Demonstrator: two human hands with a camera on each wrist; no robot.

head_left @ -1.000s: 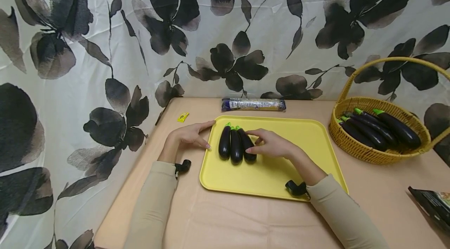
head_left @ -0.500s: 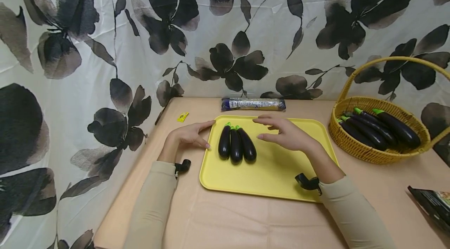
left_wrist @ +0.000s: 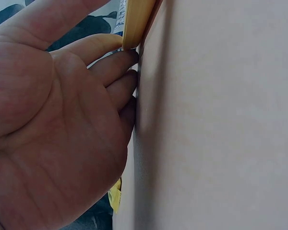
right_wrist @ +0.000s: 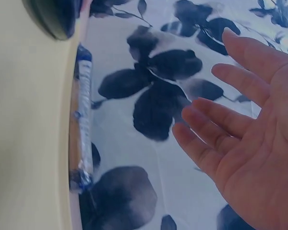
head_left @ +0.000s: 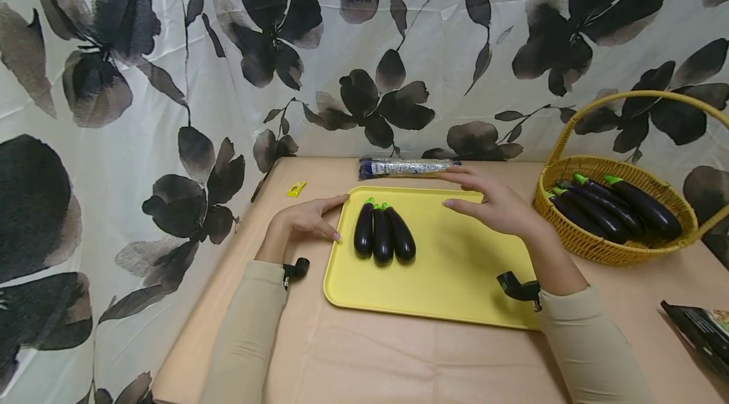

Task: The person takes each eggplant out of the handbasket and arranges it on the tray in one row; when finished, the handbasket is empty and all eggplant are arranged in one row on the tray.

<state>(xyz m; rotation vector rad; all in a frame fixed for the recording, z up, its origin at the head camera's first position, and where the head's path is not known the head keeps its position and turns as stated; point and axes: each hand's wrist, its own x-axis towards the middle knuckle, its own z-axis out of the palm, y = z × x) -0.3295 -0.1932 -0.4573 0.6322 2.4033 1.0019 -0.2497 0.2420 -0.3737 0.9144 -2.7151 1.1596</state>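
Observation:
Three dark eggplants with green stems lie side by side on the left part of a yellow tray. My left hand rests against the tray's left rim, thumb and index finger spread along it; in the left wrist view its other fingers bend down by the tabletop, below the tray edge. Over the tray's right half hovers my right hand, holding nothing, with its fingers extended and apart in the right wrist view. One eggplant shows at the top left there.
Right of the tray stands a wicker basket with a tall handle and several eggplants. A long wrapped packet lies behind the tray. There is a small yellow packet at the back left and a black packet at far right.
My right hand has left the rightmost eggplant and moved right and slightly away across the tray, its fingers spreading. My left hand and the eggplants have stayed in place.

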